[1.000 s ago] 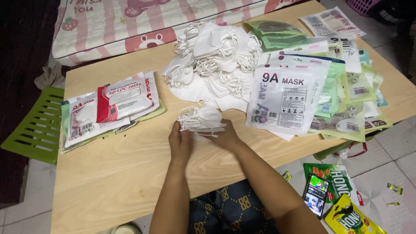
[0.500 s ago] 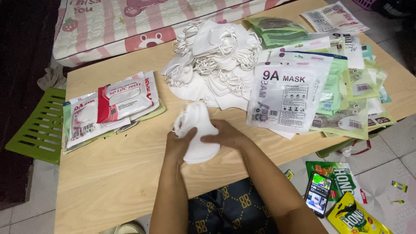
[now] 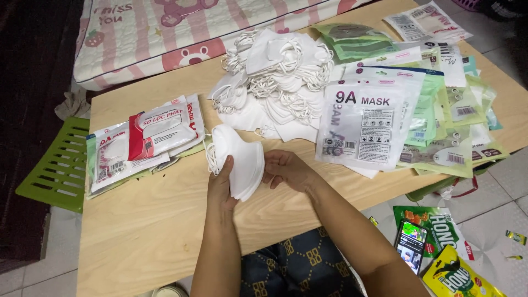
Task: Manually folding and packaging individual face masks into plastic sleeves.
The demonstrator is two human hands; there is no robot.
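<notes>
Hands clamped on stack of white face masks: left hand, right hand; best squeezed evenly, edges aligned.

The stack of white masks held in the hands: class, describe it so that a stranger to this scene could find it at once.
Start at the light wooden table and look to its near middle. There the left hand and right hand hold a neat stack of folded white masks. Unlike the loose pile of masks behind, it is tidy and held between two hands.
</notes>
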